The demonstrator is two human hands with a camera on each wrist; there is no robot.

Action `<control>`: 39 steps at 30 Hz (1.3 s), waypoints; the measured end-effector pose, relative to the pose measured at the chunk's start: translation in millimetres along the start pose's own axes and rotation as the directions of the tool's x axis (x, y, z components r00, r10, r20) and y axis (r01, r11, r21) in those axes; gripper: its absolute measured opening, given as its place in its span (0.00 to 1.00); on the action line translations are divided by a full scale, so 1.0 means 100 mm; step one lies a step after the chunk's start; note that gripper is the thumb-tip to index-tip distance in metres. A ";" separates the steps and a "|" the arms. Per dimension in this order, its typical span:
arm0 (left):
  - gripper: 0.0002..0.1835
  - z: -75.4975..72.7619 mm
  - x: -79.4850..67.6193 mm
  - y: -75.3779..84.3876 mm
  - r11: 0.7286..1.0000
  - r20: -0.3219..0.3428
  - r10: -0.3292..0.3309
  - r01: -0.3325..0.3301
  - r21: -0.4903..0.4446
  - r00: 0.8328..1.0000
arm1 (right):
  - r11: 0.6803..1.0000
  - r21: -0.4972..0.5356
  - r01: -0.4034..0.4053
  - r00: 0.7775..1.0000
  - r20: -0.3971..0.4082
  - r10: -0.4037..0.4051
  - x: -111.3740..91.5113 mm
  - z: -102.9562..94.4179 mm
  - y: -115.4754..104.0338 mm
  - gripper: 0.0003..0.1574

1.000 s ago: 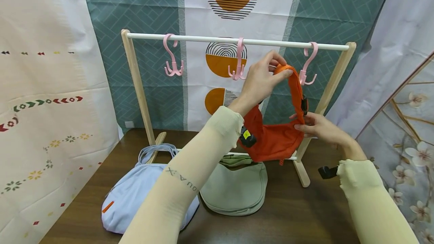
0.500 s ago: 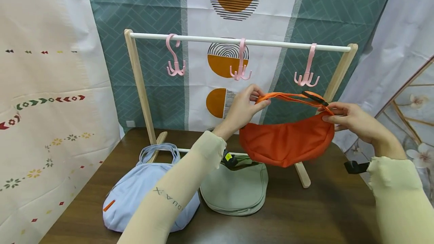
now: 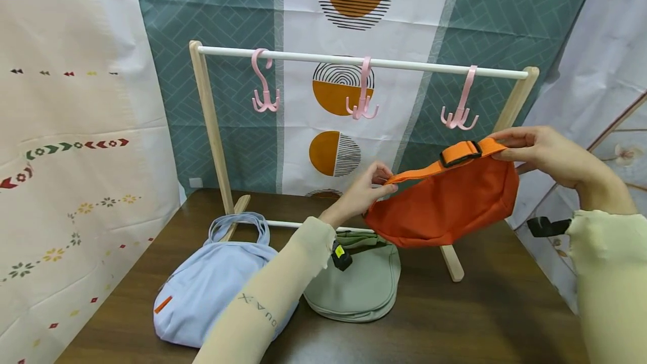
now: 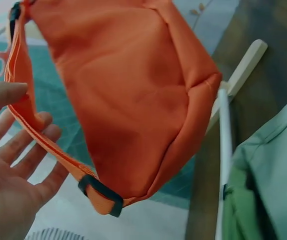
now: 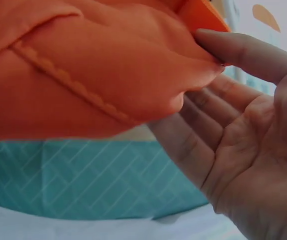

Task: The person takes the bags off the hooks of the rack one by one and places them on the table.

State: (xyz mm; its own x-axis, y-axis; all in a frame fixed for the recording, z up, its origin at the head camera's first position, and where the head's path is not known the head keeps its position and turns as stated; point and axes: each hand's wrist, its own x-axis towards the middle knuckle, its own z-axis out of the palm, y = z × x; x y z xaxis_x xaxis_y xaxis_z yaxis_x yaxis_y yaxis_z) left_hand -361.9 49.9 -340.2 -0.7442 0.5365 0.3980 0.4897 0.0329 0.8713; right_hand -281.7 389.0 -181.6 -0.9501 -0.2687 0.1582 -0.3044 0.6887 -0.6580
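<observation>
An orange-red waist bag [image 3: 445, 206] hangs between both hands above the table, its right end higher than its left. My left hand [image 3: 361, 192] pinches the orange strap [image 3: 419, 173] at the bag's left end; in the left wrist view the thumb and fingers close on that strap [image 4: 58, 150]. At the upper right corner my right hand [image 3: 551, 156] pinches the strap where it meets the bag, close to a black buckle [image 3: 460, 154]. The right wrist view has the bag's end [image 5: 103, 65] between the thumb and the fingers.
Behind the bag stands a rack with a white rail [image 3: 313, 58] carrying three pink hooks, one of them a right-hand hook [image 3: 461, 105]. A light blue bag [image 3: 217, 285] lies on the left of the table [image 3: 445, 324], beside a sage green bag [image 3: 359, 285].
Both hands have lowered the bag from near the right hook and spread it sideways. The right hand has moved right and up, the left hand down. The right hook has turned on the rail.
</observation>
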 end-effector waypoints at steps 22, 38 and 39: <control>0.37 0.43 -0.45 -0.33 0.973 0.210 -0.226 0.231 -0.002 0.951 | 0.986 -0.129 -0.107 0.994 0.007 0.109 -0.09 -0.30 -0.14 0.20; 0.29 0.63 -0.45 -0.26 0.905 0.069 -0.138 0.154 -0.397 0.988 | 0.986 0.067 -0.151 0.981 -0.116 0.158 -0.62 -0.48 0.90 0.31; 0.29 0.65 -0.45 -0.25 0.897 0.052 -0.146 0.155 -0.413 0.988 | 0.983 0.108 -0.147 0.980 -0.116 0.159 -0.66 -0.48 0.99 0.32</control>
State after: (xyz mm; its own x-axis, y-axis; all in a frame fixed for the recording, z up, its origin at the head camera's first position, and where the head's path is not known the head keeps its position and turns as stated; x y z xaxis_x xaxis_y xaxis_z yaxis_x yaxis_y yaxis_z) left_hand -311.4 79.8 -398.4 -0.7832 0.5689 0.2509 0.1367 -0.2362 0.9621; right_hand -252.6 507.0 -221.6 -0.9879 -0.0757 0.1357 -0.1523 0.6438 -0.7499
